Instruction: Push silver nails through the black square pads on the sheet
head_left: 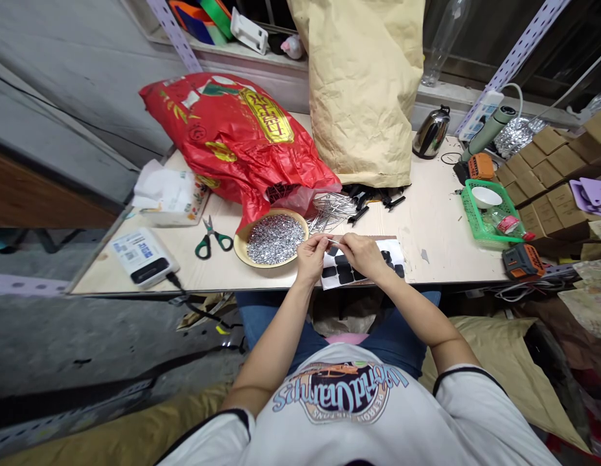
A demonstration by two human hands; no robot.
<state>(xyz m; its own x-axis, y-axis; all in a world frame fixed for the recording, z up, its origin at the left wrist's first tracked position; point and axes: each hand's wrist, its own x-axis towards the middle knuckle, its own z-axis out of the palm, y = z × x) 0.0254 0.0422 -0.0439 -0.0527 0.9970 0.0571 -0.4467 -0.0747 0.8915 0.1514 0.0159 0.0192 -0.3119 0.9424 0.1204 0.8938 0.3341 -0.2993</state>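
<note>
My left hand (311, 257) is closed in a pinch on one end of a thin metal rod (333, 241). On the rod's other end, the fingers of my right hand (362, 255) are pinched too. Below both hands lies a white sheet with black rounded patches (346, 273). Left of my left hand sits a yellowish bowl (238, 249) full of small shiny silver pieces (275, 239). Just beyond the hands is a loose pile of thin metal rods (329, 210). Several black plastic parts (359, 215) lie behind, partly under a paper sack (363, 97).
A red plastic bag (223, 129) slumps behind the bowl. Green-handled scissors (212, 239), a tissue pack (169, 194) and a white device with a cable (144, 257) lie left. On the right are a kettle (430, 133), a green basket (492, 236), batteries (522, 261) and cardboard boxes (548, 162).
</note>
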